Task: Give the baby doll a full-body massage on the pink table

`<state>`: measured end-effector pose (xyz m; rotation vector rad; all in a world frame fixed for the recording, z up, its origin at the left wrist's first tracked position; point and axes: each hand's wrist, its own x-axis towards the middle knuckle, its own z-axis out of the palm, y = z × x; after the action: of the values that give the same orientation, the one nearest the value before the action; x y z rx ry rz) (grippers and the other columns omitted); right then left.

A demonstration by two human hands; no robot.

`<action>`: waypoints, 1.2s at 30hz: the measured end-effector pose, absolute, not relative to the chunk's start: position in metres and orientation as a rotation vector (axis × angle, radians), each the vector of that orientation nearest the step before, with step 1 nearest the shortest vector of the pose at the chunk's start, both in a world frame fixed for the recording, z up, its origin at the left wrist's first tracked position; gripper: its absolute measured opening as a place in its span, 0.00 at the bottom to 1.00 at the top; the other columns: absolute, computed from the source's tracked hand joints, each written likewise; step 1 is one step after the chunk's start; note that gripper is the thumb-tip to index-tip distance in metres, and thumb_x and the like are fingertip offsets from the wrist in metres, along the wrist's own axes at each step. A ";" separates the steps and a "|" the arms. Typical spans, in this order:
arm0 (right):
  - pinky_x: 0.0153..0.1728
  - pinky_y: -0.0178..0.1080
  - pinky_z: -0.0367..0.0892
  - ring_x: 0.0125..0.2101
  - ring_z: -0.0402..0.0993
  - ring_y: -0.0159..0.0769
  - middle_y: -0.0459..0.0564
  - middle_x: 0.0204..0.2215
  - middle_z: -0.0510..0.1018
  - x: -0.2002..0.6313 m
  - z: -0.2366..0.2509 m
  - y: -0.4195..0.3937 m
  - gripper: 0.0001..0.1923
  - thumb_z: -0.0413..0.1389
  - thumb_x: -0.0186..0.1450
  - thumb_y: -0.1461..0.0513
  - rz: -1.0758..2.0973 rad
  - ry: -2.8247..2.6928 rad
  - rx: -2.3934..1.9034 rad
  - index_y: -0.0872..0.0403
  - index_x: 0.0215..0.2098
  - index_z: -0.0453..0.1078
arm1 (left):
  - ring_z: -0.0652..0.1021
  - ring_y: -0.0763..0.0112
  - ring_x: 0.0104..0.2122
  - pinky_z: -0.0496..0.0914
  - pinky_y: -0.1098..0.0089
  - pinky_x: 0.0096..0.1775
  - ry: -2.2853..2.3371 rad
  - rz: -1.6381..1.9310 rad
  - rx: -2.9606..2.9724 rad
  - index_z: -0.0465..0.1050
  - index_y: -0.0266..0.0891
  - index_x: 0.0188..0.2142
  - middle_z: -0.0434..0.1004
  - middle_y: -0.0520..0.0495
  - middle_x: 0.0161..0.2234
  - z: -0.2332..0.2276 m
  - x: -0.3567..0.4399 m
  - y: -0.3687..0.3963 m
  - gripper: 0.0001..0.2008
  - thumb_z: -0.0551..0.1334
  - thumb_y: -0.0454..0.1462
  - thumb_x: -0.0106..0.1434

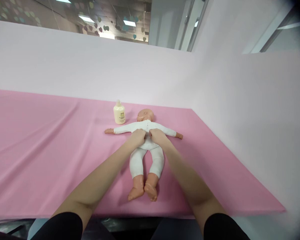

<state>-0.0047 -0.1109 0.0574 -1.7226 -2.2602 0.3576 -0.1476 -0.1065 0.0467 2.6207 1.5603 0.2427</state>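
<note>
A pink-covered table [40, 140] carries a baby doll [146, 146] near its far edge. Left hand [137, 136] and right hand [157, 135] pinch its white romper [148, 128] at the belly (fingers closed); a hard tug could drag the doll against the lotion bottle [119, 113] by its head and topple it.

The doll [147, 146] lies on its back on the cloth [40, 146] that covers the table, with its head toward the back wall [90, 66], its feet toward the person, and its arms spread out to the left and to the right. The bottle [119, 113] stands upright on the cloth just to the left of the doll's head, near it but apart from it. The left hand [137, 137] and the right hand [158, 136] rest side by side on the doll's belly, close to each other, and a side wall [252, 116] rises along the right edge of the table.
</note>
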 end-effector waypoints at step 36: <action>0.47 0.34 0.60 0.44 0.71 0.34 0.52 0.45 0.77 0.010 0.019 -0.076 0.17 0.47 0.67 0.67 0.202 -2.086 -1.629 0.57 0.53 0.65 | 0.71 0.64 0.49 0.64 0.65 0.51 1.570 0.786 2.489 0.68 0.36 0.50 0.75 0.43 0.48 0.012 -0.158 -0.068 0.15 0.53 0.31 0.64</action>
<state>0.0104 -0.0764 0.0195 -1.6295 -2.0860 0.2021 -0.1580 -0.0681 0.0116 2.4893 1.5697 0.7856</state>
